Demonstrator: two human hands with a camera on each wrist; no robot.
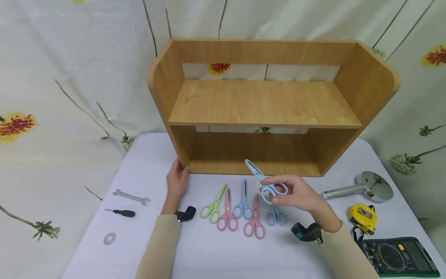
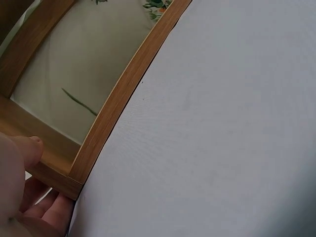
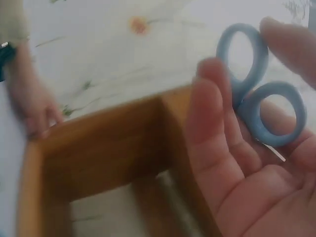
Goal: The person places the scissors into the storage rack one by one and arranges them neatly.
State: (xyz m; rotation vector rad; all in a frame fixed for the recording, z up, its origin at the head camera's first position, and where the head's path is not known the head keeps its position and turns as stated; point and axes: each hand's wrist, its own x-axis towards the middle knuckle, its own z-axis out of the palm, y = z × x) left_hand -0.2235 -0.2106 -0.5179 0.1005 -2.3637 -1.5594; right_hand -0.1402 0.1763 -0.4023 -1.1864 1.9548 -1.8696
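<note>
A wooden two-tier shelf (image 1: 265,102) stands at the back of the table. My left hand (image 1: 177,184) grips its lower left corner, thumb inside and fingers round the outer side of the panel (image 2: 52,180). In front of the shelf's lower tier, my right hand (image 1: 294,192) holds light-blue scissors (image 1: 255,170) above the table, blades pointing up and left; their handle loops (image 3: 297,116) show in the right wrist view. Below lie a row of scissors: green (image 1: 217,201), pink (image 1: 228,209), blue (image 1: 243,199), pink (image 1: 255,217) and blue scissors (image 1: 277,217), the last partly hidden by my right hand.
On the left lie a wrench (image 1: 130,197), a screwdriver (image 1: 124,213) and a metal washer (image 1: 109,238). To the right are a round metal-headed tool with a handle (image 1: 374,186), a yellow tape measure (image 1: 362,218) and a multimeter (image 1: 400,257). Flowered cloth (image 1: 87,58) hangs behind.
</note>
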